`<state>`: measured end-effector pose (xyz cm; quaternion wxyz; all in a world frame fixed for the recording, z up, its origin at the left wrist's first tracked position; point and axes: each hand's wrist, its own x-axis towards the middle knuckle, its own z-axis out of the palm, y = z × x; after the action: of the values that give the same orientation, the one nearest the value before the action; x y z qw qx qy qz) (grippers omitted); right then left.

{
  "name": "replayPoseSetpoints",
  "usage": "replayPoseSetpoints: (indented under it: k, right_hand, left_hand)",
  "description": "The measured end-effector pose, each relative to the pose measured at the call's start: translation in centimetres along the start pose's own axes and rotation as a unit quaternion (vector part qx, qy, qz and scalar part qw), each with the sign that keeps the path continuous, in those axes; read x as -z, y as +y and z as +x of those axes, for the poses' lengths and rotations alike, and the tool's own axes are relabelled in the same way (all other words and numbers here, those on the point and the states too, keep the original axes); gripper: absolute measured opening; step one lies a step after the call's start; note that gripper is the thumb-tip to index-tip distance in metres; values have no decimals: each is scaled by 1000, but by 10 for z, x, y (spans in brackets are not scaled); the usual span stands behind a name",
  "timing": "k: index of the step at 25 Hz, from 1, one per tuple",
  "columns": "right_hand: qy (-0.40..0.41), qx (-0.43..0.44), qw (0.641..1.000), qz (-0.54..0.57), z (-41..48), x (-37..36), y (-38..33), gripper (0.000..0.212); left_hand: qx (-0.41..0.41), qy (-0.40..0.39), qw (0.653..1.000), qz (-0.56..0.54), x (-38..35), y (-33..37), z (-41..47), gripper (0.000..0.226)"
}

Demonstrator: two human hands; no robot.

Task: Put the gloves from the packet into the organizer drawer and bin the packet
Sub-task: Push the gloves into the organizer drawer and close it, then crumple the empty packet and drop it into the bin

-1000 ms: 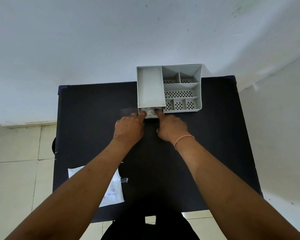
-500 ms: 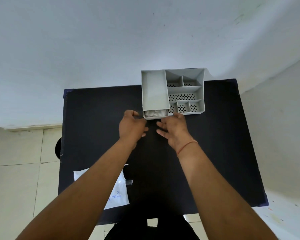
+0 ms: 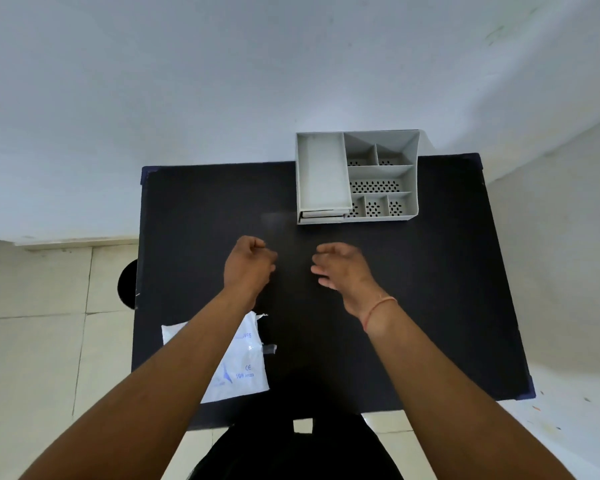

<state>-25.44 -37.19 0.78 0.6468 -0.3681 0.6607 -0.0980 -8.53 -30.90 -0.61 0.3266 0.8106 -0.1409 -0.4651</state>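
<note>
Black table (image 3: 430, 306): packet (image 3: 238, 362) lies lengthwise toward organizer (image 3: 357, 178).

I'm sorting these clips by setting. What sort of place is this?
Probably a plain indoor room, maybe a home or a bare workspace: a small dark table against a bare pale wall, a tiled floor, and a grey desk organizer.
</note>
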Motion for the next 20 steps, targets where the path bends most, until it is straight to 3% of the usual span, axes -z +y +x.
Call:
replayPoseSetpoints:
  k: [2, 5, 8, 10, 11, 13, 15, 17, 18, 20]
  right_hand:
    - [-53, 49, 976, -204, -5, -27, 21, 33]
    - [-122, 148, 854, -483, -9, -76, 42, 54]
    - [-118, 213, 738, -630, -11, -124, 59, 66]
    - [-121, 224, 707, -660, -11, -144, 74, 57]
    - [-122, 232, 710, -654, -10, -149, 81, 44]
    - [-133, 226, 757, -599, -10, -149, 89, 19]
    - [-186, 166, 841, -480, -22, -143, 85, 6]
    - [-267, 18, 927, -262, -43, -134, 74, 13]
    - [-315, -57, 935, -151, -55, -126, 66, 17]
    - [-392, -134, 910, 1, -70, -108, 54, 26]
  left_hand:
    - [13, 26, 997, 70, 27, -39, -9, 15]
    - [28, 56, 988, 144, 62, -93, -26, 22]
    - [50, 73, 974, 210, 91, -137, -39, 33]
    - [79, 52, 970, 223, 106, -159, -45, 42]
    - [92, 33, 971, 220, 112, -168, -49, 47]
    - [106, 3, 975, 195, 119, -178, -58, 57]
    - [101, 6, 984, 148, 124, -183, -69, 65]
    - [73, 4, 993, 90, 124, -180, -82, 74]
    - [54, -8, 997, 58, 123, -174, -90, 77]
    - [15, -43, 999, -19, 116, -155, -104, 74]
